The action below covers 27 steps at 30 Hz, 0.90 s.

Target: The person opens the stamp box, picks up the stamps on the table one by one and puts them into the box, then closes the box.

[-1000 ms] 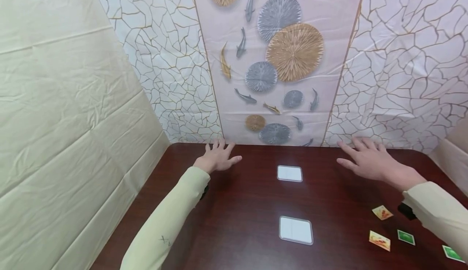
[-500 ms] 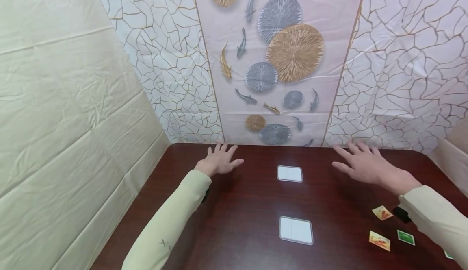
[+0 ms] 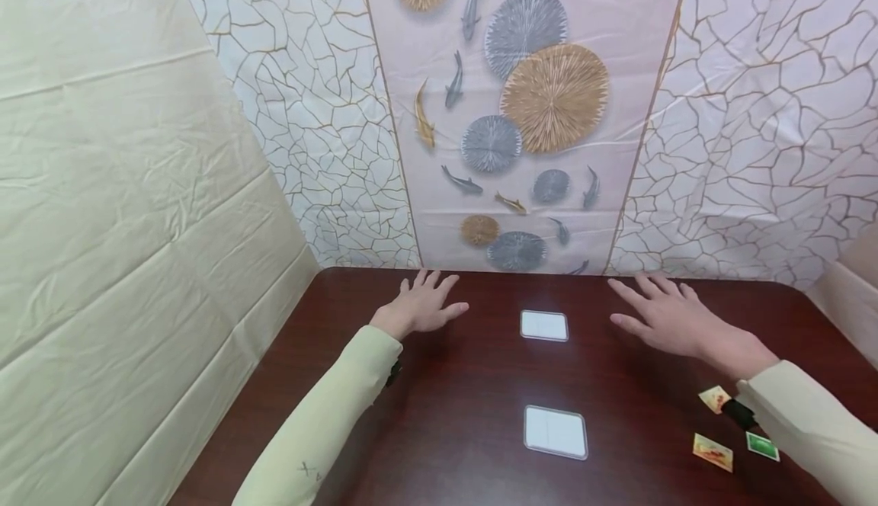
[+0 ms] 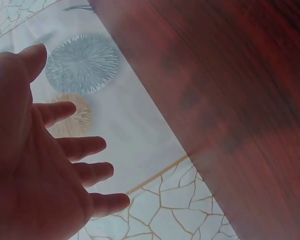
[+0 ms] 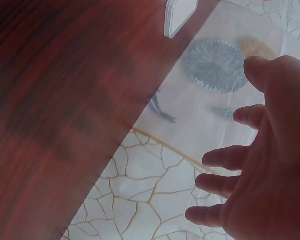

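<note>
Both hands are held out over a dark red-brown table, fingers spread, with nothing in them. My left hand (image 3: 421,305) is left of the farther white rectangular case (image 3: 544,325), which has a clear rim. To the right of that case hovers my right hand (image 3: 672,319). A second white case (image 3: 555,431) of the same look lies nearer to me. In the left wrist view the palm of the left hand (image 4: 45,165) faces the camera. The right wrist view has the right hand (image 5: 270,160) with a corner of a white case (image 5: 181,16) beyond it.
Near the right sleeve lie small picture cards: an orange-and-yellow card (image 3: 713,453), another like it (image 3: 714,398) partly behind the wrist strap, and a green card (image 3: 762,446). A patterned cloth (image 3: 549,247) hangs behind the table (image 3: 466,384); a beige cloth (image 3: 158,224) hangs at left.
Both hands have drifted inward, the left to the right and the right to the left, and slightly toward me. A green card at far right is now covered by the right sleeve.
</note>
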Tool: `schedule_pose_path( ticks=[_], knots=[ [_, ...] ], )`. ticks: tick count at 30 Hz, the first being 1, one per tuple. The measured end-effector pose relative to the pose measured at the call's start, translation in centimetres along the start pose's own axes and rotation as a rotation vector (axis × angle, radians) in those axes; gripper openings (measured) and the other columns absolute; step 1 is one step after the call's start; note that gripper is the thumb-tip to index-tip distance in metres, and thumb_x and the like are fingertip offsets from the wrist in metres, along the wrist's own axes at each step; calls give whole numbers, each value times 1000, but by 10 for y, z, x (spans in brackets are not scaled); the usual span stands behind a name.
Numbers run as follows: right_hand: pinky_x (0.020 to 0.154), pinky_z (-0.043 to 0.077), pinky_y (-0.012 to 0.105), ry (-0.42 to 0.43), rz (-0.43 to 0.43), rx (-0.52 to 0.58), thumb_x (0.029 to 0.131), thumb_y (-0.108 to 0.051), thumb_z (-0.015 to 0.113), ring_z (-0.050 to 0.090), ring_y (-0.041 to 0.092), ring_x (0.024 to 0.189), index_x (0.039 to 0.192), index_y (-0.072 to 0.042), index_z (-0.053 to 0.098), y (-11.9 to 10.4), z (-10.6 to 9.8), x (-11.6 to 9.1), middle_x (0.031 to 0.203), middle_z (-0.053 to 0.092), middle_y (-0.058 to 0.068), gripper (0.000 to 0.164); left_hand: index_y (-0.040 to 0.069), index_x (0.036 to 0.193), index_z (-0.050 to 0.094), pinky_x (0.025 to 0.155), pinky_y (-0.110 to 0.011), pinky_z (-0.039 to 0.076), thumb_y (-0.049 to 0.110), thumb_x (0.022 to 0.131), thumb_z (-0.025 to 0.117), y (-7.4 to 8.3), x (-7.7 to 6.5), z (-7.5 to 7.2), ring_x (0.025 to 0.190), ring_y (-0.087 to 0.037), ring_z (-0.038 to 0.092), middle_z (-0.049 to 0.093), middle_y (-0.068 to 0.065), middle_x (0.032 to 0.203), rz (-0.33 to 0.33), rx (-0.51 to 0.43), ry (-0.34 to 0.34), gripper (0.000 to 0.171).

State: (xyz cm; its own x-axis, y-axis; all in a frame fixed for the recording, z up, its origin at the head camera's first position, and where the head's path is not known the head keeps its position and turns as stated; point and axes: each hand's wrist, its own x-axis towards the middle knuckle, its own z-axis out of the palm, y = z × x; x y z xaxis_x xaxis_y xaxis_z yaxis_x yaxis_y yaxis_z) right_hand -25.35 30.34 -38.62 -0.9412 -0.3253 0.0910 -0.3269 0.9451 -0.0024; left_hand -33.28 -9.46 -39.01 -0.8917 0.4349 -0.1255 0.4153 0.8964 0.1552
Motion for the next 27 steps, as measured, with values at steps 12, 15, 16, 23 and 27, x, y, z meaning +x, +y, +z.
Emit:
schedule_pose_path(
  ticks=[12,15,16,23,27],
  knots=[
    [103,24,76,6,-12,57,97,-56,49,31,56,137,152,-15,36,-18,13,-8,151,34,32,69,26,157,22,118,-63,17,65,97,35,20,-9,13,152,-37,11,22,-13,163,77,-5,3,72],
    [104,24,76,7,-14,82,97,-53,52,30,55,137,151,-15,37,-23,14,-9,152,35,32,68,26,156,23,118,-62,17,66,97,35,27,-14,15,153,-36,11,22,-12,163,94,-13,5,73],
    [104,24,76,8,-15,90,97,-52,53,30,55,137,151,-15,37,-24,14,-9,152,35,32,68,26,156,23,118,-62,17,66,97,35,29,-15,15,153,-36,11,22,-11,163,100,-19,5,72],
    [103,27,74,27,-41,115,97,-56,48,33,54,136,151,-16,38,-32,20,-9,152,35,30,68,25,156,25,117,-61,19,65,97,36,36,-21,19,152,-36,16,25,-11,162,136,-32,15,71],
    [103,26,74,24,-33,134,97,-58,47,32,55,136,151,-16,37,-36,23,-9,152,35,30,69,27,156,25,118,-61,20,65,97,36,38,-23,24,152,-35,17,25,-10,162,142,-39,6,71]
  ],
)
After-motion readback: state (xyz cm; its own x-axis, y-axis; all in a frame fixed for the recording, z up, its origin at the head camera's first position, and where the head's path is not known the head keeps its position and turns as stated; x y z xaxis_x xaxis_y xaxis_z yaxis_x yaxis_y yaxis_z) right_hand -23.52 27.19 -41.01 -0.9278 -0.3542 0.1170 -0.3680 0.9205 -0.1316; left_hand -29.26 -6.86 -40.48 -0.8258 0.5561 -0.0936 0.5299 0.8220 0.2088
